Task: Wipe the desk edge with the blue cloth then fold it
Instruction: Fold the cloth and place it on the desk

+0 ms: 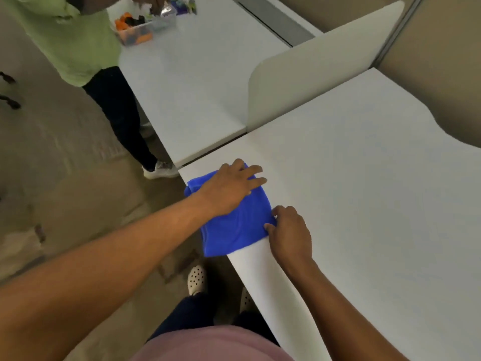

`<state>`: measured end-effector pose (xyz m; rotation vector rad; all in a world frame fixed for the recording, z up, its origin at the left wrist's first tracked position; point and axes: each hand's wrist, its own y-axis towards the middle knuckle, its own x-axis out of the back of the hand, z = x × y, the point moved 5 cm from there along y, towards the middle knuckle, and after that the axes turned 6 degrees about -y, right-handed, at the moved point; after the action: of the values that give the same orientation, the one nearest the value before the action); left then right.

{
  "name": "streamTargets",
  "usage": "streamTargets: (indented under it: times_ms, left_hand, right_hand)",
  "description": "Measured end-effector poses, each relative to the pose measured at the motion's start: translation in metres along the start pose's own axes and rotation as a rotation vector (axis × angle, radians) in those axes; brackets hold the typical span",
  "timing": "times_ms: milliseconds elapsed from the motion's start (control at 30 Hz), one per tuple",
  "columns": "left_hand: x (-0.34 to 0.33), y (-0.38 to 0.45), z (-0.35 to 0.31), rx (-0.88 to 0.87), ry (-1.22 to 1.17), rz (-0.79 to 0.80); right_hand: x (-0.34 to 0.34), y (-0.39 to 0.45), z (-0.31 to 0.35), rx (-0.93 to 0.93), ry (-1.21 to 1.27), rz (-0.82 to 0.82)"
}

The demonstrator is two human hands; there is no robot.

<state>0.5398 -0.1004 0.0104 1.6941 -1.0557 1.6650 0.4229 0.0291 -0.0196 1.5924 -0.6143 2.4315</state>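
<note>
The blue cloth lies on the near left corner of the white desk, with its left side hanging over the desk edge. My left hand rests flat on the cloth's far part, fingers spread. My right hand pinches the cloth's right edge between thumb and fingers. Part of the cloth is hidden under my left hand.
A second white desk adjoins at the back, split off by a white divider panel. On it stands a clear box of orange and black pieces. Another person in a green shirt stands at that desk's left.
</note>
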Motion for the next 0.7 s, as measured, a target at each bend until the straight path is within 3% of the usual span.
streamTargets:
  times_ms: [200,333,467,567,700]
  left_hand:
    - [-0.005,0.036,0.03,-0.219,-0.031,0.087]
    - [0.009,0.046,0.052,-0.269,-0.193,0.148]
    - [0.016,0.059,0.074,-0.218,-0.43,0.351]
    - [0.014,0.07,0.078,-0.24,-0.417,0.434]
    - [0.002,0.08,0.072,-0.351,-0.319,0.427]
  right_hand:
    - [-0.005,0.003,0.014,-0.085,0.068,0.014]
    - [0.001,0.006,0.019,-0.225,0.155,0.047]
    - [0.012,0.014,0.02,-0.259,0.149,0.048]
    - [0.015,0.012,0.016,-0.369,0.218,0.057]
    - [0.009,0.011,0.016,-0.496,0.308,0.054]
